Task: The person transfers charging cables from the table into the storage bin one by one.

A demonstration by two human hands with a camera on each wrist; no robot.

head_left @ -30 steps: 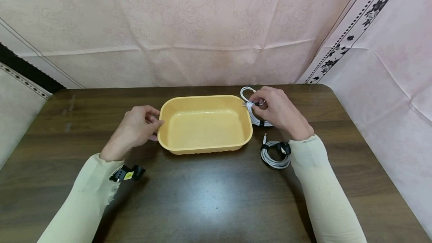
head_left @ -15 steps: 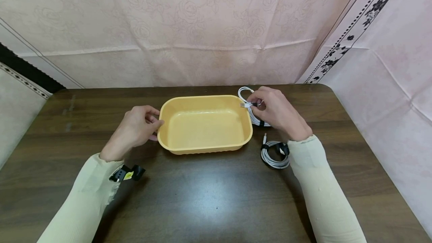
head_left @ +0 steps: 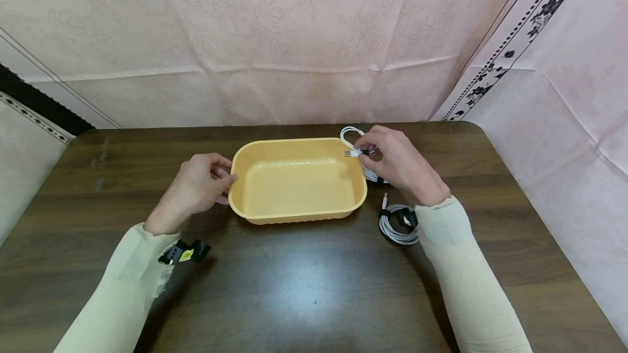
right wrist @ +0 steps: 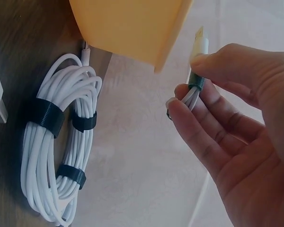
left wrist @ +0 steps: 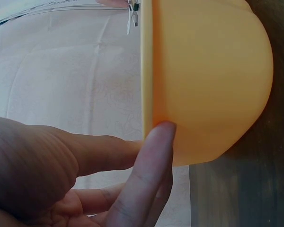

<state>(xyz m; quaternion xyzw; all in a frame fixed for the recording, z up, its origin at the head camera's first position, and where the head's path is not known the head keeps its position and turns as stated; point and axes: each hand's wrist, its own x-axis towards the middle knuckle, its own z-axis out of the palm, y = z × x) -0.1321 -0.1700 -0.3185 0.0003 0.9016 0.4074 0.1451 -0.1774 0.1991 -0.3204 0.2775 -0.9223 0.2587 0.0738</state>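
Observation:
A yellow plastic basin (head_left: 299, 187) sits near the table's back edge. My left hand (head_left: 202, 180) holds its left rim, thumb on top and fingers against the outer wall (left wrist: 208, 85). Between thumb and fingers of my right hand (head_left: 394, 159) is a white USB cable (head_left: 351, 153) with a dark tie. Its metal plug points left, over the basin's right rim, and a white loop stands up behind it. Part of the cable is hidden by my fingers. A bundled white cable (head_left: 375, 174) lies beside the basin, partly under my right hand.
Another coiled cable (head_left: 398, 233) with dark straps lies on the table in front of my right wrist. The brown wooden table (head_left: 294, 287) ends at a patterned cloth (head_left: 294, 86) hanging behind it. More patterned cloth (head_left: 564, 151) hangs at the right.
My right hand has moved slightly left with the USB cable, bringing its plug from the basin's edge to over the right rim. The left hand and basin have stayed in place.

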